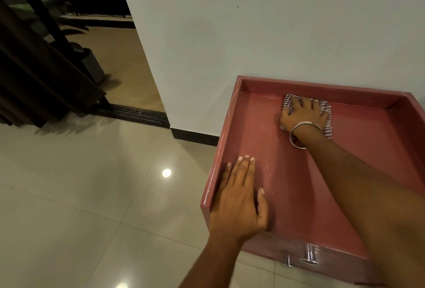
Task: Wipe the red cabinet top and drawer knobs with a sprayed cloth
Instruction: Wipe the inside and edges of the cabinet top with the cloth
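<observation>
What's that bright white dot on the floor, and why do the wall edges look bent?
In the head view, the dot is a lamp's glare on the glossy floor tiles; the wide-angle lens bows the wall corner; the drawer knobs at the bottom edge look smeared, while the cloth stays fairly sharp.

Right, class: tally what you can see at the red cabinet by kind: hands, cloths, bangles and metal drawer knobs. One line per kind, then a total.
Hands: 2, left hand flat on the cabinet top, right hand pressing the cloth
Checked cloth: 1
Metal bangle: 1
Drawer knobs: 2 visible
Total: 6
</observation>
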Available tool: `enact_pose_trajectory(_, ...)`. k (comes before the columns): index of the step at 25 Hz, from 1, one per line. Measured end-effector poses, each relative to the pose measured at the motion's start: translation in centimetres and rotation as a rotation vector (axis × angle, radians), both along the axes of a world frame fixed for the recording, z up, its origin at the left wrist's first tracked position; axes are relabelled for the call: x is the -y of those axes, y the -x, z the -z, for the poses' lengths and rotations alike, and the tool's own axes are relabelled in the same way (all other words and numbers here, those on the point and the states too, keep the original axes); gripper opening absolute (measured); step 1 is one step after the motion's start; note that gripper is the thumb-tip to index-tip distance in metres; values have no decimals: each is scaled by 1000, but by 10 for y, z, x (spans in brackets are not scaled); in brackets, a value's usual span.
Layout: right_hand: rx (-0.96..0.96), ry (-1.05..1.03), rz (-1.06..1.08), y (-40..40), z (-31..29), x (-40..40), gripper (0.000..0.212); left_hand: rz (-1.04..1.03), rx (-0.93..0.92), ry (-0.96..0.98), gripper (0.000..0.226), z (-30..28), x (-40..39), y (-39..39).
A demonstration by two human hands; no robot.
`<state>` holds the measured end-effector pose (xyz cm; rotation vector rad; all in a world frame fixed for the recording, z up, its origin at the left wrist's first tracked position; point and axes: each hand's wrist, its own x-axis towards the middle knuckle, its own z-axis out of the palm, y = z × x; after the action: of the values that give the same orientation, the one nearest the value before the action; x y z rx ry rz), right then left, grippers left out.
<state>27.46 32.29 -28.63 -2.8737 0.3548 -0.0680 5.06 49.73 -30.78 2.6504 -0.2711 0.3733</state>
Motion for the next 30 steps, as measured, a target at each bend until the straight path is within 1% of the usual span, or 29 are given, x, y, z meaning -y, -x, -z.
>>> enact_pose_trajectory(4, 7, -22, -107, 0, 1, -50, 57, -2, -3, -10, 62, -1, 0, 0)
enact_pose_trajectory(7, 35, -18, -148, 4, 2, -50, 55, 5, -1, -10, 62, -1, -1, 0)
enact_pose_trajectory(9, 61, -1, -114, 7, 3, -29, 54, 11, -3, 4, 62, 0, -1, 1)
enact_pose_trajectory(11, 56, -10, -38, 11, 4, -12, 54, 15, 9, 11, 62, -1, -1, 1)
enact_pose_trajectory(14, 56, 0, 22, 19, 4, -19, 55, 9, 21, 17, 62, 0, -1, 1)
enact_pose_trajectory(16, 63, -15, 6, 26, 3, -38, 55, 7, 28, 22, 62, -1, 0, 1)
enact_pose_trajectory(19, 75, -29, -76, 42, 6, -66, 55, 8, 33, 22, 62, -1, 0, 1)
enact_pose_trajectory(22, 95, -27, -117, 50, 6, -62, 53, 4, 25, 23, 62, 0, 0, 1)
enact_pose_trajectory(26, 90, -26, -29, 57, 8, -33, 54, 2, 27, 29, 62, 0, 1, 1)
enact_pose_trajectory(30, 67, -28, 5, 70, 5, -52, 56, 14, 34, 24, 62, 2, 0, 0)
